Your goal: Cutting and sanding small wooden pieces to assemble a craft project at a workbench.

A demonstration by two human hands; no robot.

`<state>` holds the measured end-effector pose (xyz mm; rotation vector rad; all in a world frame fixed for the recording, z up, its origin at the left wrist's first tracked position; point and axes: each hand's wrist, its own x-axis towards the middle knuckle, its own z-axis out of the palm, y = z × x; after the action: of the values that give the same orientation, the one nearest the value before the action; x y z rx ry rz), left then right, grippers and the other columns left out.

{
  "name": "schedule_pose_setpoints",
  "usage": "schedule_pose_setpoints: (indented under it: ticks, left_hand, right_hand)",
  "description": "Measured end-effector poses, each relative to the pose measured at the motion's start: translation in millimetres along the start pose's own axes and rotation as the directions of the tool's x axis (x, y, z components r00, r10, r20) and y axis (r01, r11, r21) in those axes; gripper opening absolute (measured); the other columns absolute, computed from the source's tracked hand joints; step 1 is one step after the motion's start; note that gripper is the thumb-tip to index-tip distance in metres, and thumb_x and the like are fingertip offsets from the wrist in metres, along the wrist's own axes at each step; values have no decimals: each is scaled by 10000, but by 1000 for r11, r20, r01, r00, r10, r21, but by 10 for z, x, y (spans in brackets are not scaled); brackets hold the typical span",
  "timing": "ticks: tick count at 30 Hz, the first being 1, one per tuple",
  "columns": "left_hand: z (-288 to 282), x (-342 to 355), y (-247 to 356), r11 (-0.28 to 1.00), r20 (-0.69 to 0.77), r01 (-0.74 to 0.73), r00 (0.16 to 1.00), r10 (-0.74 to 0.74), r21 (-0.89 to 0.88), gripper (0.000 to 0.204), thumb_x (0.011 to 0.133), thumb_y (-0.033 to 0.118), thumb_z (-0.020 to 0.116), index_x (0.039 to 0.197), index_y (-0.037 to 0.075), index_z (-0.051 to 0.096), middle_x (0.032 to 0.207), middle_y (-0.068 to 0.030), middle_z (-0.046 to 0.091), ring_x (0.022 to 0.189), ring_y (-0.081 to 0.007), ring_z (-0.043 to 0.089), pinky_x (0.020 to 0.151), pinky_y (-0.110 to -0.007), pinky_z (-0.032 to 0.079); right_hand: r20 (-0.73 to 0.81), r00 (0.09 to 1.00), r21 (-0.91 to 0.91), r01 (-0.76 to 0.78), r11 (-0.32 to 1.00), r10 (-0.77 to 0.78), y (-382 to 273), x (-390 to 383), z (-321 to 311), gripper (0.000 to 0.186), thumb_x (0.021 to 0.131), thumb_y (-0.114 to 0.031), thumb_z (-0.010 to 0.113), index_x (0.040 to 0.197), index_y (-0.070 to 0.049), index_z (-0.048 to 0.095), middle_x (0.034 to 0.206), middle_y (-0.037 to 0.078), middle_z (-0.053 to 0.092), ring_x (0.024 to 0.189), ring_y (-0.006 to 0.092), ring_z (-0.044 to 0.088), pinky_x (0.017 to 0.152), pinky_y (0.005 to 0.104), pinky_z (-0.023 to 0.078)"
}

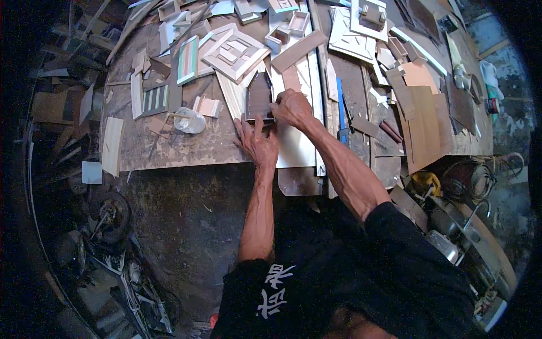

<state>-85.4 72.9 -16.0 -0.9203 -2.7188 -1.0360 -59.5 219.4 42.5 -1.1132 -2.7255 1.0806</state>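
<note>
A dark brown, house-shaped wooden piece [259, 93] with a pointed top and a thin raised rim lies on the workbench in front of me. My left hand [261, 141] is at its lower edge, fingers spread, fingertips touching the rim. Curled fingers bring my right hand [293, 107] against the right side of the piece, near its lower corner. What sits between those fingertips is hidden. Under and beside the piece are pale wooden strips [230, 93] and a long white board [296, 148].
A clear jar [189, 121] with a stick across it stands to the left. Layered square frames [236, 52] lie beyond my hands. A blue bar tool [342, 110] and curved brown sheets [423, 121] are on the right. The bench's front edge [186, 166] runs before me.
</note>
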Motion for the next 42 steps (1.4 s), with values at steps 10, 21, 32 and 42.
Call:
schedule_pose_setpoints:
  ticks: [10,21,32,42]
  left_hand:
    - [-43,5,64,999,-1,-17,1000,17,35,509,735,288,746,1191,108,611,1329,-295,434,1317,-445,315,1018,-623,251]
    - [3,10,132,964,-39,178,981,-189,-199,1113,687,339,771,1433,-65,51,1349,-296,425,1288,-411,378,1075,-625,118]
    - [7,-1,230,967,-73,251,964,-254,-44,1128,633,374,801,1421,-51,116,1298,-273,483,1248,-405,424,1074,-607,135]
    - [-29,-32,286,968,-65,249,966,-251,-44,1128,672,410,780,1426,-65,89,1315,-265,475,1283,-384,400,1090,-619,51]
  right_hand:
    - [-127,992,218,15,976,13,180,-279,22,390,810,-328,549,982,0,668,853,240,672,809,400,654,780,442,508]
    - [-133,991,354,67,933,-20,342,-490,96,322,849,-242,547,1025,8,647,856,200,684,794,297,671,745,365,513]
    - [-260,962,377,177,909,-79,311,-639,258,394,837,-119,529,1215,-8,512,957,172,669,750,274,667,703,354,530]
    - [-268,958,513,228,827,-98,350,-648,347,531,821,-112,531,1322,-9,387,1024,148,660,870,255,663,778,345,535]
